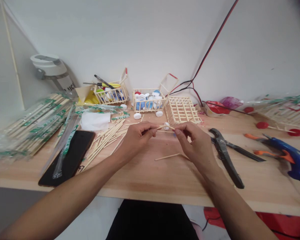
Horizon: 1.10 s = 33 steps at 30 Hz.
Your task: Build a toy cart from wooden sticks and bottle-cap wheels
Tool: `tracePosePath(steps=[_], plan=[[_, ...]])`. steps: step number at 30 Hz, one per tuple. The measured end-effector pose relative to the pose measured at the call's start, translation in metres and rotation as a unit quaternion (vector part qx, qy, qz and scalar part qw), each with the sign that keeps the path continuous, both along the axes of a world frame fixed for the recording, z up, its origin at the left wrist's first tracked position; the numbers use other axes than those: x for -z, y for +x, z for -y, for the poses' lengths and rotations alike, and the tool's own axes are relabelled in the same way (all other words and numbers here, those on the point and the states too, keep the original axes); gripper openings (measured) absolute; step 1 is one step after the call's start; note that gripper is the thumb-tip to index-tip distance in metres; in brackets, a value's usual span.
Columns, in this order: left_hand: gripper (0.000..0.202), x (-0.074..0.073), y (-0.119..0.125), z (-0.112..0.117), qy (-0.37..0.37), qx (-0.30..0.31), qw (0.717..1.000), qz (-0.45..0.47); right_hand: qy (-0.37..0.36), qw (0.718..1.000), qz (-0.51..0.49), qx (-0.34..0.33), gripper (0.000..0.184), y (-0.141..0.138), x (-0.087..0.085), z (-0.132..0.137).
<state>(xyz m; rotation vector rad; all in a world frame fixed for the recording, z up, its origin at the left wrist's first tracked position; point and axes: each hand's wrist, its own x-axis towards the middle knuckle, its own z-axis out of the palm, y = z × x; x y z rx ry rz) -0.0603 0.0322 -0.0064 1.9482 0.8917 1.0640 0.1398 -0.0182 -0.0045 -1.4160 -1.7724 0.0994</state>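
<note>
My left hand and my right hand hover over the wooden tabletop, pinching a thin wooden stick between them. A white bottle cap sits on that stick between my hands, partly hidden by it. Below my right hand, a loose wooden stick lies on the table. A pile of cut sticks spreads out to the left of my left hand. Black-handled pliers lie just right of my right hand.
Two stick-built carts holding bottle caps stand at the back, beside a stick lattice panel. A blue hot glue gun lies at right. A black phone and wrapped stick bundles lie at left.
</note>
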Motion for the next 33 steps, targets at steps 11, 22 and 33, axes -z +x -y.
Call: tracePosePath(steps=[11,22,33], plan=[[0.021,0.0012,-0.0006,0.0002,-0.006,0.002,1.000,0.001,0.002,1.000,-0.017,0.009,0.013,0.0000,-0.0011,0.0006],[0.022,-0.0010,-0.0001,0.0022,-0.023,-0.002,1.000,-0.003,0.004,1.000,0.000,0.011,0.012,-0.0009,-0.0023,0.0014],[0.021,-0.0010,0.0008,0.0014,-0.018,0.009,1.000,-0.005,0.003,1.000,-0.002,-0.006,0.010,0.0021,-0.0066,0.0015]])
